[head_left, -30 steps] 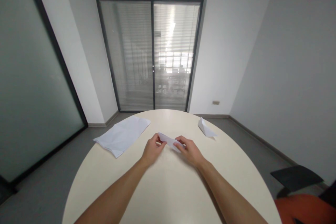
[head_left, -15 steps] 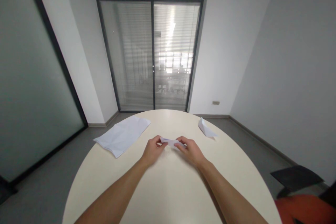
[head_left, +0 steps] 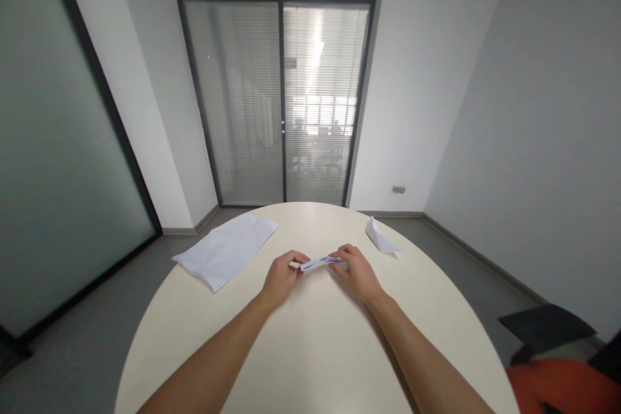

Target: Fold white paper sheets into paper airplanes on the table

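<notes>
A small folded white paper [head_left: 317, 263] lies edge-on just above the round cream table [head_left: 315, 349], held between both hands. My left hand [head_left: 281, 277] pinches its left end with fingers closed. At the paper's right end my right hand [head_left: 356, 273] grips it, fingers curled over the top. The fold looks narrow and nearly flat from this angle.
A stack of white sheets [head_left: 226, 250] lies at the table's far left. A folded paper shape [head_left: 381, 238] sits at the far right edge. A dark chair [head_left: 546, 330] and something orange [head_left: 565, 388] are at the lower right. Glass doors with blinds stand behind the table.
The paper has been turned and flattened, from a slanted strip to a thin edge-on fold. Both hands shifted slightly away from me, the right fingers moving over the paper's top.
</notes>
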Demonstrator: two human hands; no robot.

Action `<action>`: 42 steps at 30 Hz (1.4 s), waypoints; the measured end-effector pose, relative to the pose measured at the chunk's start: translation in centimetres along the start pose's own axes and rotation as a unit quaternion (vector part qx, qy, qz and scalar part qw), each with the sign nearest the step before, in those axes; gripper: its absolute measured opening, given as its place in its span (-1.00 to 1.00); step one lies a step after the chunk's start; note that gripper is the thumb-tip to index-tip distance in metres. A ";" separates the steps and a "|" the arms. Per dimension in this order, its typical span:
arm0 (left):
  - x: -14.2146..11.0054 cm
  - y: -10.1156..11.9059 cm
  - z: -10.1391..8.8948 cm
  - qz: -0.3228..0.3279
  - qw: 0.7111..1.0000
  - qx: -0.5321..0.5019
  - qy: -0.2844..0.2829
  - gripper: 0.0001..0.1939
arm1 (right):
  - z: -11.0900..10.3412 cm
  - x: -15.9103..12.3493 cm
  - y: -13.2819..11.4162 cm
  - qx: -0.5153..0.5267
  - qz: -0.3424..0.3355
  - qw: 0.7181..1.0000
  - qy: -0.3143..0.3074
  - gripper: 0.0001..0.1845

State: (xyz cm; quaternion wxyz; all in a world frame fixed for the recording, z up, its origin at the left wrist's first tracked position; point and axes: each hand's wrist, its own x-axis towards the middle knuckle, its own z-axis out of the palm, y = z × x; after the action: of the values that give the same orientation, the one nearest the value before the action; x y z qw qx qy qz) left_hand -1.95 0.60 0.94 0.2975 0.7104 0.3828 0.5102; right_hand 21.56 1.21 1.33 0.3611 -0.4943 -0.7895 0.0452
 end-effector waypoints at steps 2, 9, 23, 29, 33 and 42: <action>0.0 0.0 -0.1 -0.004 1.000 0.007 -0.012 -0.84 | -0.2 0.0 0.1 -0.012 -0.015 1.000 -0.011 -0.82; -0.5 -0.8 -0.6 0.060 0.986 0.118 -0.103 -0.65 | -0.5 -0.4 0.5 -0.039 -0.011 0.996 -0.074 -0.61; -0.9 0.0 -0.4 0.167 0.917 0.273 -0.239 -0.62 | 0.4 -0.9 -2.2 -0.064 -0.016 0.968 -0.243 -0.40; -1.3 1.3 0.1 0.171 0.911 0.288 -0.242 -0.66 | 0.3 -0.9 -1.9 -0.107 0.100 0.952 -0.268 -0.36; -1.5 2.0 0.4 0.180 0.906 0.287 -0.254 -0.69 | 0.2 -0.7 -1.4 -0.120 0.134 0.951 -0.252 -0.41; -2.0 2.9 0.8 0.190 0.895 0.282 -0.288 -0.60 | 0.5 -0.5 -1.1 -0.164 0.150 0.958 -0.182 -0.52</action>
State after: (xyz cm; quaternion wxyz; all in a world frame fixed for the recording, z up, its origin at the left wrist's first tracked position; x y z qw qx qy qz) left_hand -0.90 -2.63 2.09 0.0793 0.9396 0.2657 0.2006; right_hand 20.55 0.41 1.14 0.1150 -0.6426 -0.7553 0.0580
